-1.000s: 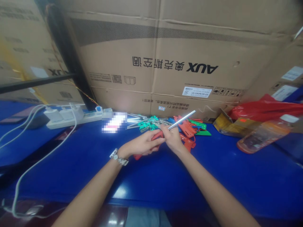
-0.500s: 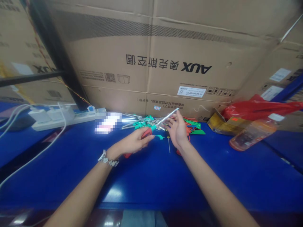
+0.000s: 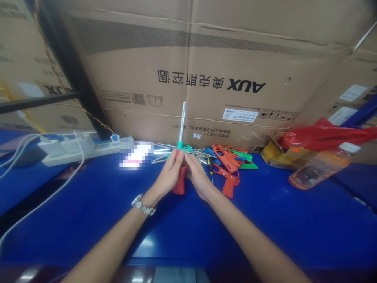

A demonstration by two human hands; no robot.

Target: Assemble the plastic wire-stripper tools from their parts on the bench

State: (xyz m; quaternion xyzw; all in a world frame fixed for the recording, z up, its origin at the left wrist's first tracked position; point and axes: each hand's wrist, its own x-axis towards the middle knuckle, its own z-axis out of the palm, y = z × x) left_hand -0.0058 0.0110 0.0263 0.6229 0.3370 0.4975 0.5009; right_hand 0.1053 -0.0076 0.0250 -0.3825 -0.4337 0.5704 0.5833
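Both hands meet around a red pistol-shaped plastic piece point(image 3: 179, 184) in the middle of the view. A shiny metal tube point(image 3: 183, 121) with a green collar point(image 3: 179, 145) stands up from it. My left hand point(image 3: 167, 175), with a metal-link watch point(image 3: 143, 205) at the wrist, is closed on the piece from the left. Pressed against its right side is my right hand point(image 3: 198, 175), fingers closed; their tips are partly hidden. Beyond the hands lies a pile of metal tubes point(image 3: 161, 153) with green parts. Right of them lies a black-and-yellow screwdriver point(image 3: 210, 166).
Red pistol-shaped shells point(image 3: 229, 181) lie to the right, with green ones point(image 3: 249, 166) behind. A bottle point(image 3: 321, 169), open carton point(image 3: 277, 157) and red bag point(image 3: 321, 133) stand farther right. At left sits a white power strip point(image 3: 64, 155). A large cardboard box point(image 3: 132, 74) backs the blue table point(image 3: 103, 204).
The metal tube has swung from slanting right to nearly upright. My right hand has left the tube's tip and come down to the red piece beside my left hand, uncovering the red shells.
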